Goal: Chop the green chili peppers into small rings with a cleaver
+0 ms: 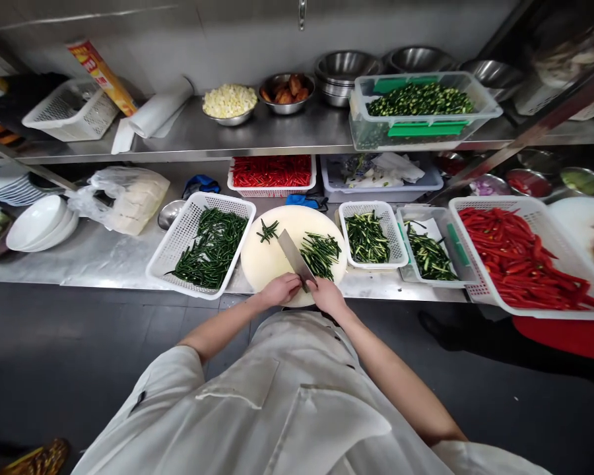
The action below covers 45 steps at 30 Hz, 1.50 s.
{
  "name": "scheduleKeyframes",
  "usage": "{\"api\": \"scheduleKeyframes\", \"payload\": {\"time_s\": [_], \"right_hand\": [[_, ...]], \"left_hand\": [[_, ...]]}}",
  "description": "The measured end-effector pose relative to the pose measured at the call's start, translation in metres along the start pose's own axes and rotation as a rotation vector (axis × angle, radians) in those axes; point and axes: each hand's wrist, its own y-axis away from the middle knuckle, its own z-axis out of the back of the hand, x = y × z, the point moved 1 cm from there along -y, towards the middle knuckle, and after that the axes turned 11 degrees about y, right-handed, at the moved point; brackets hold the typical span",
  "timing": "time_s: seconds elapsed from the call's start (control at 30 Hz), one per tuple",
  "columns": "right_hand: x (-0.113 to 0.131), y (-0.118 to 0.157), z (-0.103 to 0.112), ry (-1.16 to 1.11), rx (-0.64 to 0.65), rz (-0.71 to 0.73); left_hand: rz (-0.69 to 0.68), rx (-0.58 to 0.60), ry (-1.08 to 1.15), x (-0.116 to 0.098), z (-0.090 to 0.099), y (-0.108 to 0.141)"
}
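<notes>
A round pale cutting board [262, 257] lies on the steel counter. My right hand [328, 297] is closed on the handle end of a cleaver [295, 254], whose broad blade points away and to the left over the board. Just left of the cleaver's near end, my left hand [281, 289] is closed at the board's near edge; what its fingers hold, if anything, is hidden. Cut green peppers [321, 255] are piled on the board right of the blade. A few whole green peppers [267, 230] lie at its far left.
White baskets of green peppers [202, 244] and cut peppers [369, 237] flank the board. Farther right are a clear tub [438, 254] and a basket of red peppers [529, 257]. A steel shelf [287, 135] with bowls runs behind. Someone's dark leg [480, 340] shows at right.
</notes>
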Motion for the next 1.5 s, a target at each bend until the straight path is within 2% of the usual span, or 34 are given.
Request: {"api": "scheduleKeyframes", "payload": {"time_s": [0.07, 0.1, 0.2, 0.27, 0.33, 0.4, 0.5, 0.63, 0.7, 0.8, 0.97, 1.13, 1.2, 1.27, 1.4, 1.43, 1.5], "right_hand": [[0.001, -0.001, -0.002, -0.029, -0.041, 0.0], [-0.002, 0.003, -0.004, -0.043, -0.053, -0.001], [-0.017, 0.023, -0.01, -0.062, -0.022, 0.046], [-0.031, 0.037, -0.015, -0.033, 0.045, 0.109], [-0.044, 0.046, -0.017, 0.001, 0.1, 0.138], [-0.055, 0.049, -0.018, 0.006, 0.115, 0.119], [-0.062, 0.05, -0.016, -0.007, 0.097, 0.051], [-0.045, 0.048, -0.012, 0.005, 0.094, -0.021], [-0.035, 0.049, -0.006, 0.018, 0.095, -0.027], [-0.029, 0.055, 0.005, 0.058, 0.094, -0.016], [-0.03, 0.051, 0.009, 0.07, 0.132, 0.02], [0.005, 0.008, -0.001, 0.024, 0.06, -0.039], [0.014, -0.004, 0.0, 0.007, 0.009, -0.022], [0.012, -0.003, -0.001, -0.015, -0.024, -0.007], [-0.018, 0.023, -0.013, -0.048, -0.01, 0.065], [-0.027, 0.03, -0.017, -0.048, 0.021, 0.095], [-0.043, 0.041, -0.023, -0.05, 0.092, 0.129]], "left_hand": [[-0.002, -0.021, -0.026, 0.011, 0.019, -0.006], [0.032, -0.084, -0.045, 0.02, 0.031, -0.01], [0.287, -0.414, -0.1, 0.055, 0.072, -0.024], [0.464, -0.559, -0.12, 0.078, 0.095, -0.031], [0.542, -0.571, -0.126, 0.095, 0.11, -0.032], [0.523, -0.535, -0.123, 0.1, 0.114, -0.026], [0.385, -0.467, -0.117, 0.084, 0.101, -0.01], [0.091, -0.142, -0.101, 0.043, 0.052, 0.007], [0.0, -0.018, -0.09, 0.027, 0.028, 0.008], [-0.027, -0.005, -0.063, 0.015, 0.006, 0.004], [0.0, -0.027, -0.027, 0.016, 0.001, 0.0], [-0.017, -0.011, -0.037, 0.011, 0.006, -0.002], [-0.047, 0.017, -0.048, 0.013, 0.016, -0.006], [-0.027, -0.029, -0.084, 0.024, 0.036, -0.011], [0.239, -0.363, -0.192, 0.067, 0.096, -0.017], [0.305, -0.403, -0.208, 0.078, 0.108, -0.016], [0.374, -0.381, -0.213, 0.091, 0.121, -0.011]]}}
